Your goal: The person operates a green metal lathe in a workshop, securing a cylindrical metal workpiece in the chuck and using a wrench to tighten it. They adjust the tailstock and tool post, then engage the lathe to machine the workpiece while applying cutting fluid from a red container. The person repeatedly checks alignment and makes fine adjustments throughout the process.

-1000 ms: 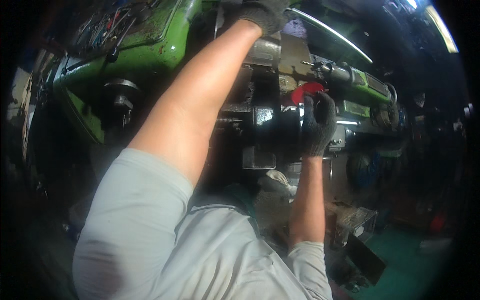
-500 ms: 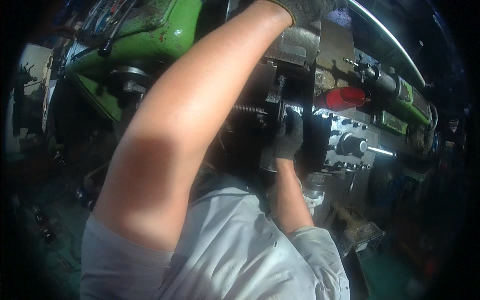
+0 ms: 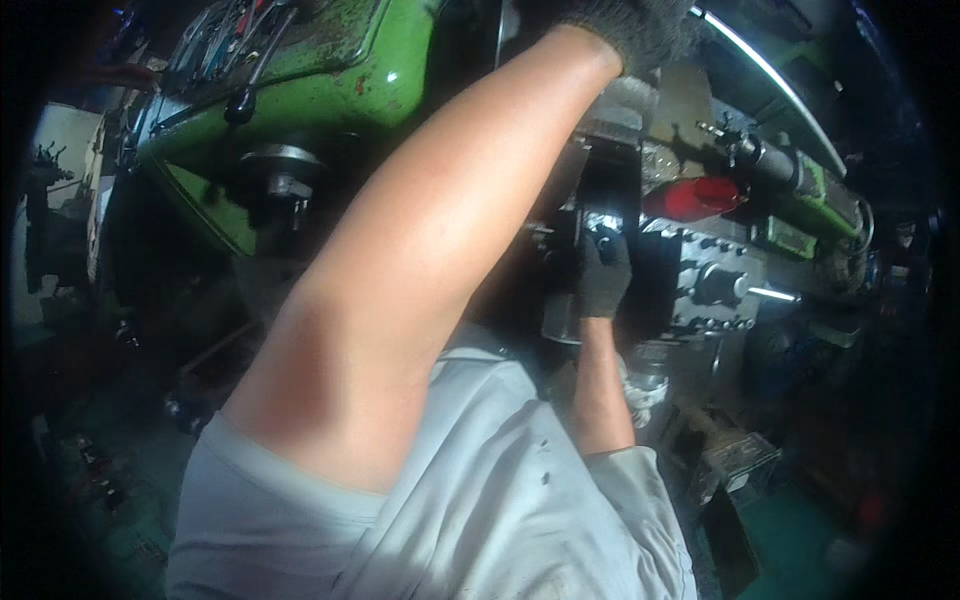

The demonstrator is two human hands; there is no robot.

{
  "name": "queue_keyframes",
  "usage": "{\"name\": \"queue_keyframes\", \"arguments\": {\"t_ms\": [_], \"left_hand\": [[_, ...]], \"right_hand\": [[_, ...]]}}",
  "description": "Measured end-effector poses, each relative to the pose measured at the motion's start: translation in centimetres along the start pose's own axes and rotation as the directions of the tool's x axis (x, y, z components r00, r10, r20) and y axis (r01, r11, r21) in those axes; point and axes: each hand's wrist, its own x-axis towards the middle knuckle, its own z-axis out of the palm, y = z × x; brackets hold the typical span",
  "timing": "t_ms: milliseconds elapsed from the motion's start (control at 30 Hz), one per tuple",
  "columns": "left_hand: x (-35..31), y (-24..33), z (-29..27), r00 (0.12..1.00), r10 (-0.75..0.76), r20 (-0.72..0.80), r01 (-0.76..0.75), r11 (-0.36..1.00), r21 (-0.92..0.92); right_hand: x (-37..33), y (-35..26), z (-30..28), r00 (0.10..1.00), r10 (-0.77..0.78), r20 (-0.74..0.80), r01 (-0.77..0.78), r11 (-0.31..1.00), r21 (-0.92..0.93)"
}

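Note:
My left arm reaches across the lathe to the top edge, where my left hand (image 3: 650, 30) in a dark knit glove is partly cut off. Its fingers are hidden, so what it touches does not show. Lower and to the right, my right hand (image 3: 605, 278), gloved alike, is closed beside the lathe's carriage. Its fingertips lie at a small shiny metal surface (image 3: 603, 222); anything inside the grip is hidden. Just right of that hand sits the square tool post (image 3: 715, 285), ringed with bolts and fitted with a bright lever.
A red rounded object (image 3: 700, 197) lies behind the tool post. Farther right stands the green tailstock (image 3: 825, 205) with a drill chuck (image 3: 740, 148). The green headstock (image 3: 330, 95) at upper left carries several tools and a black-knobbed lever (image 3: 242, 102). A crate (image 3: 735, 460) stands lower right.
The whole view has shifted, so the machine and both arms appear farther right. More of the left glove shows. A threaded rod seen before is now hidden behind my left arm.

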Motion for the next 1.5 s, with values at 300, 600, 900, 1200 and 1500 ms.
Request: {"name": "queue_keyframes", "arguments": {"t_ms": [300,600,900,1200,1500], "left_hand": [[0.1,-0.1,0.7,0.989,0.031,-0.142,-0.025,0.999,0.039],[0.1,-0.1,0.7,0.992,0.054,-0.118,-0.044,0.995,0.09],[0.5,0.3,2.0,0.994,0.049,-0.102,-0.036,0.991,0.125],[0.3,0.5,1.5,0.995,0.046,-0.092,-0.035,0.992,0.121],[0.6,0.3,1.5,0.997,0.03,-0.065,-0.021,0.991,0.131]], "right_hand": [[-4.8,-7.5,-0.4,0.996,-0.01,0.087,0.0,0.993,0.115],[-5.0,-10.6,-1.8,0.991,-0.077,0.111,0.076,0.997,0.013],[-4.7,-10.5,-3.1,0.983,-0.08,0.164,0.085,0.996,-0.02],[-3.8,-10.4,-3.4,0.965,0.038,0.258,-0.069,0.991,0.112],[-3.6,-10.7,-3.5,0.941,0.051,0.334,-0.11,0.981,0.16]]}}
